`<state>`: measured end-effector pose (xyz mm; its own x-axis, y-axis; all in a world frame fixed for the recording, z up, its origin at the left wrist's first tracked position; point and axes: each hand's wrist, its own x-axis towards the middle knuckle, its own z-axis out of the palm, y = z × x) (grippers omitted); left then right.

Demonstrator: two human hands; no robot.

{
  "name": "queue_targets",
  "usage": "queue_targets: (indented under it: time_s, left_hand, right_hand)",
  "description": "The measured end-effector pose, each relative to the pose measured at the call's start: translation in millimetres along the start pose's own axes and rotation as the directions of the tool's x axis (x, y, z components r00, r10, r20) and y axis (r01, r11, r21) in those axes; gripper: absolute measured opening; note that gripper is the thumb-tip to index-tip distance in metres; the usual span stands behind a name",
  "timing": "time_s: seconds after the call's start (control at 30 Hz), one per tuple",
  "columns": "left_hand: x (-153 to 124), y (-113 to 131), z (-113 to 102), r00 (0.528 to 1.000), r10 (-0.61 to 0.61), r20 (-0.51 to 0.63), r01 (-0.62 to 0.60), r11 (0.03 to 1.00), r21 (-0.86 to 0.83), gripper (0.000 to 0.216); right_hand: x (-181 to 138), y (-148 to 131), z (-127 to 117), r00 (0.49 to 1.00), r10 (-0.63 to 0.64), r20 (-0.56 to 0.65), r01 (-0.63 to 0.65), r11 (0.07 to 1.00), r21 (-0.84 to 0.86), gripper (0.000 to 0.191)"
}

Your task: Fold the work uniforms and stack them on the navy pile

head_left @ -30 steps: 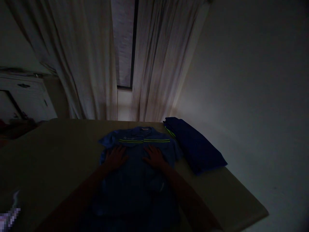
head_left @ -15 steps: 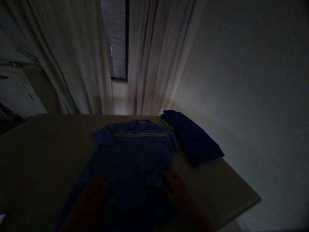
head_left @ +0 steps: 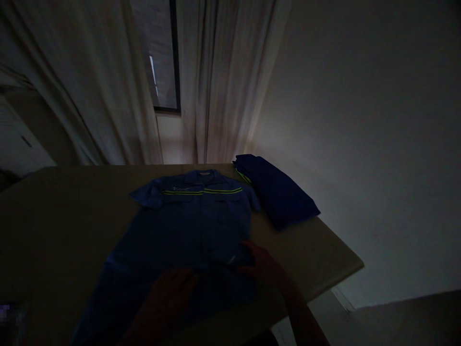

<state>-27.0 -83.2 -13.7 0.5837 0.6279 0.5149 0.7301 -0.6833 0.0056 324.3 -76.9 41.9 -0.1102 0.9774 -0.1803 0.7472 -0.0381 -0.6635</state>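
A blue short-sleeved work shirt (head_left: 180,221) lies front side up, its collar away from me. Two yellow-green stripes and some lettering cross its chest. My left hand (head_left: 171,290) rests on the lower front, seemingly flat with fingers pointing right, though they are very dim. At the lower right side of the shirt is my right hand (head_left: 259,262), its thumb and fingers apart against the cloth. A small pale mark shows on the fabric beside it. The shirt's bottom portion is dark and partly hidden by my forearms.
The shirt is on a brownish table (head_left: 317,259) whose corner is at the right. Folded dark blue clothing (head_left: 279,192) with a yellow-green edge lies right of the shirt. Behind stand pale curtains (head_left: 230,86) and a narrow window (head_left: 158,62); a wall (head_left: 353,144) bounds the right.
My left hand has moved right and slightly up across the shirt. My right hand stays near the lower right side, its fingers slightly higher. The camera view has shifted.
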Motion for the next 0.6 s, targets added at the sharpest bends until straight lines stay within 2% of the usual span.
queue_targets:
  time_s: [0.07,0.1,0.17,0.23,0.27,0.33,0.4,0.43,0.5,0.57,0.6]
  left_hand:
    - [-6,13,5,0.999,0.002,0.046,-0.002,1.0,-0.012,0.033]
    - [-8,17,7,0.997,-0.039,0.06,0.039,0.999,0.0,0.04]
    - [-9,21,12,0.989,-0.127,0.075,0.125,0.992,0.022,0.052]
    - [-12,20,16,0.98,-0.171,0.104,0.17,0.985,0.017,0.039]
    - [-15,19,18,0.978,-0.17,0.12,0.17,0.985,0.007,0.031]
    - [-22,17,18,0.983,-0.122,0.136,0.127,0.991,-0.034,0.031]
    - [-33,16,13,0.99,-0.08,0.115,0.091,0.991,-0.095,0.041]
    - [-38,17,9,0.99,-0.094,0.1,0.106,0.987,-0.122,0.043]
    - [-47,18,0,0.981,-0.18,0.078,0.19,0.97,-0.149,0.039]
    - [-53,22,-7,0.968,-0.242,0.064,0.249,0.959,-0.138,0.032]
    - [-54,25,-9,0.971,-0.234,0.048,0.238,0.963,-0.129,0.03]
  right_hand:
    - [-2,-1,0,1.0,0.008,-0.028,-0.008,1.0,-0.017,0.086]
    - [-3,-6,0,0.998,0.002,-0.067,-0.004,0.999,-0.04,0.083]
    - [-8,-22,2,0.982,-0.008,-0.191,-0.013,0.994,-0.107,0.062]
    - [-18,-46,5,0.948,-0.027,-0.316,-0.029,0.985,-0.171,0.04]
    - [-26,-57,8,0.94,-0.063,-0.336,-0.005,0.98,-0.197,0.036]
    - [-44,-74,14,0.952,-0.176,-0.251,0.118,0.966,-0.231,0.037]
    - [-62,-74,20,0.964,-0.258,-0.06,0.239,0.945,-0.222,0.046]
    - [-69,-68,23,0.966,-0.257,0.023,0.256,0.944,-0.21,0.053]
    - [-78,-50,26,0.981,-0.172,0.091,0.188,0.958,-0.218,0.069]
    - [-80,-31,28,0.996,-0.069,0.054,0.081,0.96,-0.269,0.076]
    - [-80,-25,28,0.999,-0.048,0.014,0.05,0.954,-0.295,0.075]
